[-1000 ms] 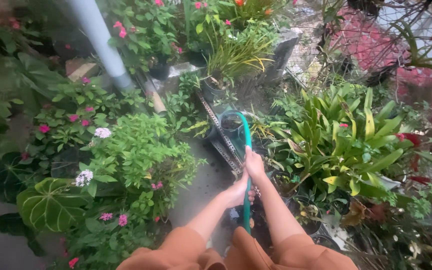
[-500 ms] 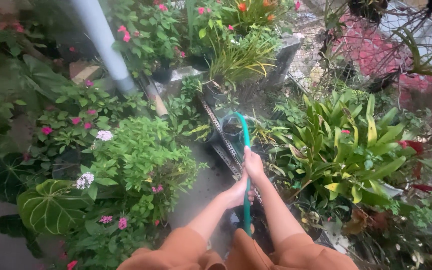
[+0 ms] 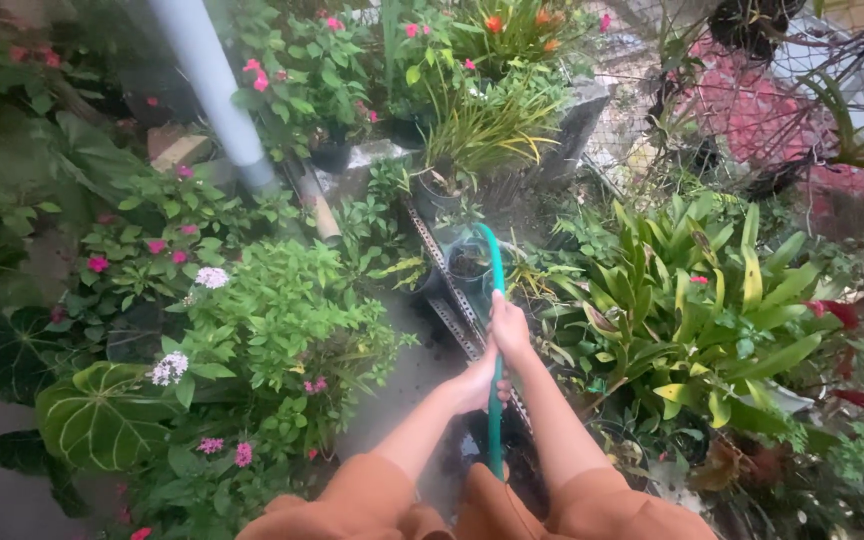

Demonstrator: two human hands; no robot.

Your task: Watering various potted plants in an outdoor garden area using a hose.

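Both my hands grip a green garden hose [image 3: 495, 270] that runs up from between my orange sleeves. My right hand [image 3: 508, 325] holds it higher up, near the bent end. My left hand [image 3: 476, 383] holds it just below. The hose end curves down over a small dark pot [image 3: 468, 264] with soil, standing by a slotted metal rail [image 3: 442, 275].
Potted plants crowd all sides: pink-flowered bushes [image 3: 152, 250] at left, a broad-leaved green and yellow plant [image 3: 702, 300] at right, grassy pots [image 3: 482, 120] behind. A grey pipe [image 3: 214, 90] slants at upper left. Wire mesh fencing [image 3: 752, 110] closes the right. Wet concrete ground [image 3: 407, 370] lies between the plants.
The view has tilted slightly, so plants sit a little lower in frame. My hands keep their grip, and the hose end has shifted a little to the right over the pot.
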